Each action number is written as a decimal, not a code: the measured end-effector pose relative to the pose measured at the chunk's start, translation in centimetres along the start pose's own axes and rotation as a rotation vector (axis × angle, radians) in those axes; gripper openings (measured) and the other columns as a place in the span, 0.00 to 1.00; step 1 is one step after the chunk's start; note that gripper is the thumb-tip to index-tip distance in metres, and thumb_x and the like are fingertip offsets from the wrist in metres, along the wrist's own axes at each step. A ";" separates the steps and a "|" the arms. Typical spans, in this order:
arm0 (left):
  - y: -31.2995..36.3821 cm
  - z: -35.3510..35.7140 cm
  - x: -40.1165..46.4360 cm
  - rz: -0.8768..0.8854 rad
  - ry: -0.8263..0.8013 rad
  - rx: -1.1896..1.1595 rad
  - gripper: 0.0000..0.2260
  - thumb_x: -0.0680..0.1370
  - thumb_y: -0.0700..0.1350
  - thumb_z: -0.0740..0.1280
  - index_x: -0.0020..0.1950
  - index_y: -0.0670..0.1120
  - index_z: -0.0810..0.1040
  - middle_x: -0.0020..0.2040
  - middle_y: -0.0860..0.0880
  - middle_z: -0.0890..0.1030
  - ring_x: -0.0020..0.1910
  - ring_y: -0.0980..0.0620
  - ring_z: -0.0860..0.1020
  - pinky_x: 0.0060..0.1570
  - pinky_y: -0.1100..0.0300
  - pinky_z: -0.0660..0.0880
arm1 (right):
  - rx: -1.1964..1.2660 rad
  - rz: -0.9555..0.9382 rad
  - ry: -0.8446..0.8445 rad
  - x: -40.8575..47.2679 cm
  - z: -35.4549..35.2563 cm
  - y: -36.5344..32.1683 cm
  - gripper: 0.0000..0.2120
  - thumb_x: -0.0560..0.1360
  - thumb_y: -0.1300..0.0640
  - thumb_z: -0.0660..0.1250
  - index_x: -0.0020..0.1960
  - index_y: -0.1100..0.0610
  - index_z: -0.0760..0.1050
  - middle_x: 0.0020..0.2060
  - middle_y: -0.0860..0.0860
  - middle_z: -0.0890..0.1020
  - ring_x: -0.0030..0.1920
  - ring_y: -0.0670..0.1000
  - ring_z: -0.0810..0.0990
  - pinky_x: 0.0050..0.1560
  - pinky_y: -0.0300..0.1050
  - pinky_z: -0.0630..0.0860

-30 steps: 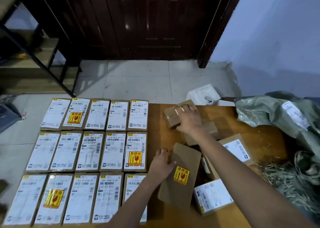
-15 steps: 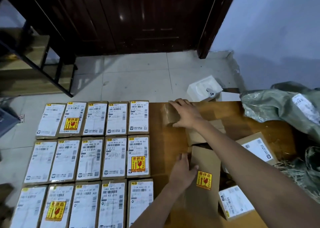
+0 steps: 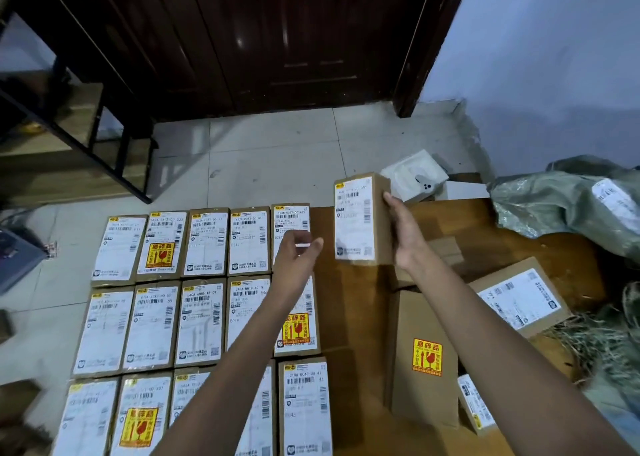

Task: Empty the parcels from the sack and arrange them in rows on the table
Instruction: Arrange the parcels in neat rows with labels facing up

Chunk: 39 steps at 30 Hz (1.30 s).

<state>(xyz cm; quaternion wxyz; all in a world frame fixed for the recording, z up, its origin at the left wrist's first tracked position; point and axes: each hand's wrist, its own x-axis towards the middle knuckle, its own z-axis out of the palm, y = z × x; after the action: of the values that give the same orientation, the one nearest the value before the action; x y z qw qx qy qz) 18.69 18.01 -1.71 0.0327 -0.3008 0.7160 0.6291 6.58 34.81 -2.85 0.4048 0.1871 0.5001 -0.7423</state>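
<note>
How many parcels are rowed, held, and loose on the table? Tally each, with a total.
Rowed parcels: 15
Held parcel: 1
Loose parcels in view: 4
Total: 20

From my feed I see two arms reaching in from the bottom edge, both bare as far as the picture shows them: no sleeve, cuff or glove on either. The left hand (image 3: 298, 254) carries no ring, watch or band that I can make out, and its fingers blur a little. The right hand (image 3: 403, 234) is likewise bare at the wrist, with nothing worn on the forearm below it. Both forearms look slim and smooth, unmarked. Nothing else of the person's body or clothing shows.
</note>
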 end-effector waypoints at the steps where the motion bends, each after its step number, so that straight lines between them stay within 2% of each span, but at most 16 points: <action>1: 0.2 -0.1 0.2 -0.040 -0.037 -0.018 0.12 0.79 0.52 0.64 0.59 0.49 0.71 0.50 0.61 0.73 0.49 0.61 0.74 0.38 0.66 0.68 | -0.009 0.013 0.013 -0.2 0.3 0.6 0.26 0.71 0.38 0.66 0.60 0.54 0.80 0.55 0.57 0.84 0.57 0.60 0.81 0.62 0.59 0.73; 3: 0.0 -0.1 0.7 -0.109 -0.095 -0.049 0.14 0.78 0.55 0.65 0.61 0.51 0.71 0.52 0.60 0.74 0.51 0.58 0.75 0.41 0.65 0.69 | -0.029 0.036 0.025 -0.6 0.9 1.8 0.25 0.73 0.37 0.64 0.59 0.54 0.80 0.54 0.57 0.84 0.56 0.60 0.82 0.62 0.58 0.74; 4: -0.1 -0.1 0.8 -0.135 -0.110 -0.076 0.16 0.77 0.56 0.66 0.61 0.51 0.71 0.54 0.59 0.76 0.53 0.56 0.76 0.46 0.62 0.72 | -0.038 0.046 0.020 -0.7 1.2 2.4 0.25 0.74 0.37 0.62 0.59 0.54 0.80 0.55 0.57 0.84 0.57 0.60 0.82 0.62 0.58 0.74; 6: -0.4 -0.1 0.8 -0.174 -0.138 -0.147 0.23 0.71 0.60 0.69 0.61 0.50 0.72 0.58 0.53 0.79 0.57 0.50 0.79 0.58 0.50 0.75 | -0.036 0.069 -0.004 -0.7 1.7 3.4 0.25 0.76 0.38 0.60 0.60 0.55 0.80 0.56 0.58 0.83 0.58 0.61 0.81 0.62 0.58 0.74; 7: -0.4 -0.1 0.6 -0.205 -0.151 -0.184 0.25 0.70 0.60 0.70 0.62 0.49 0.72 0.59 0.51 0.80 0.58 0.48 0.79 0.61 0.46 0.75 | -0.042 0.088 -0.004 -0.7 1.9 3.8 0.25 0.76 0.38 0.60 0.60 0.55 0.80 0.56 0.59 0.83 0.58 0.61 0.81 0.62 0.58 0.74; 11: -1.0 -0.3 0.6 -0.281 -0.147 -0.322 0.19 0.76 0.48 0.70 0.64 0.45 0.71 0.58 0.46 0.81 0.54 0.46 0.81 0.56 0.48 0.78 | -0.147 0.105 0.066 -0.7 2.9 5.1 0.28 0.75 0.34 0.59 0.62 0.54 0.78 0.55 0.59 0.83 0.57 0.61 0.82 0.57 0.57 0.77; 14: -1.3 -0.5 0.9 -0.261 -0.078 -0.306 0.19 0.75 0.48 0.71 0.63 0.46 0.71 0.57 0.47 0.81 0.54 0.47 0.81 0.56 0.47 0.78 | -0.301 -0.008 0.148 -1.1 2.3 6.0 0.34 0.66 0.29 0.67 0.63 0.49 0.76 0.54 0.53 0.84 0.56 0.56 0.82 0.60 0.58 0.77; 15: -1.4 -0.5 1.0 -0.251 -0.059 -0.298 0.20 0.74 0.49 0.72 0.63 0.47 0.71 0.58 0.47 0.81 0.54 0.47 0.81 0.57 0.46 0.78 | -0.324 -0.042 0.164 -1.3 1.9 6.3 0.32 0.65 0.32 0.70 0.62 0.50 0.75 0.54 0.52 0.84 0.56 0.55 0.82 0.61 0.58 0.76; 17: -1.4 -0.4 1.2 -0.224 -0.046 -0.258 0.21 0.74 0.50 0.72 0.63 0.47 0.70 0.59 0.48 0.80 0.54 0.48 0.81 0.57 0.46 0.78 | -0.317 -0.075 0.174 -1.7 1.4 6.8 0.17 0.70 0.46 0.74 0.55 0.48 0.73 0.51 0.51 0.84 0.53 0.54 0.83 0.58 0.55 0.78; 18: -1.4 -0.2 1.3 -0.200 -0.045 -0.223 0.22 0.74 0.51 0.72 0.64 0.48 0.70 0.59 0.49 0.79 0.53 0.49 0.80 0.56 0.48 0.78 | -0.311 -0.080 0.176 -1.8 1.2 7.0 0.14 0.71 0.52 0.74 0.53 0.47 0.72 0.50 0.51 0.84 0.52 0.53 0.83 0.56 0.53 0.79; 22: -1.1 0.2 1.7 -0.104 -0.028 -0.083 0.20 0.76 0.49 0.70 0.65 0.46 0.70 0.58 0.51 0.77 0.53 0.52 0.78 0.46 0.59 0.79 | -0.281 -0.122 0.238 -1.5 1.0 6.6 0.20 0.72 0.56 0.74 0.59 0.48 0.69 0.52 0.50 0.83 0.52 0.53 0.83 0.55 0.54 0.80; 24: -1.3 -0.1 2.0 -0.037 0.015 0.011 0.18 0.76 0.49 0.69 0.64 0.46 0.72 0.59 0.52 0.76 0.56 0.54 0.75 0.40 0.68 0.74 | -0.322 -0.151 0.293 -0.5 0.8 6.1 0.24 0.72 0.56 0.73 0.64 0.51 0.67 0.56 0.51 0.82 0.53 0.53 0.83 0.56 0.54 0.80; 26: -1.8 -0.7 2.3 0.016 0.055 0.077 0.16 0.77 0.48 0.68 0.62 0.45 0.73 0.59 0.52 0.75 0.59 0.56 0.73 0.39 0.74 0.70 | -0.434 -0.180 0.320 0.8 0.9 5.8 0.27 0.73 0.56 0.73 0.68 0.54 0.67 0.58 0.52 0.81 0.53 0.52 0.83 0.54 0.52 0.81; 30: -3.6 -1.4 3.1 -0.001 0.043 0.172 0.14 0.77 0.45 0.68 0.61 0.44 0.73 0.60 0.48 0.76 0.61 0.52 0.73 0.53 0.61 0.68 | -0.499 -0.140 0.333 3.5 1.1 6.0 0.26 0.74 0.57 0.71 0.70 0.57 0.66 0.61 0.56 0.80 0.54 0.54 0.82 0.50 0.48 0.81; 35: -4.7 -1.6 3.6 -0.031 0.043 0.196 0.15 0.76 0.43 0.68 0.61 0.44 0.73 0.60 0.49 0.75 0.58 0.52 0.73 0.56 0.57 0.72 | -0.539 -0.106 0.355 5.3 0.8 7.1 0.29 0.74 0.53 0.72 0.71 0.57 0.66 0.60 0.56 0.80 0.56 0.55 0.81 0.54 0.48 0.80; 39: -4.7 -1.4 3.9 -0.032 0.045 0.228 0.16 0.76 0.44 0.69 0.62 0.44 0.73 0.59 0.50 0.74 0.57 0.54 0.72 0.55 0.56 0.73 | -0.633 -0.157 0.438 5.4 1.1 7.3 0.22 0.74 0.51 0.72 0.64 0.58 0.73 0.57 0.55 0.82 0.53 0.53 0.82 0.46 0.40 0.77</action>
<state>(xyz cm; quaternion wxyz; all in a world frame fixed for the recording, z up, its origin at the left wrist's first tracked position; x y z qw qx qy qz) 18.22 15.09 -7.26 0.0606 -0.3206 0.7786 0.5360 9.18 30.37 -10.39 0.2683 0.1681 0.7917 -0.5225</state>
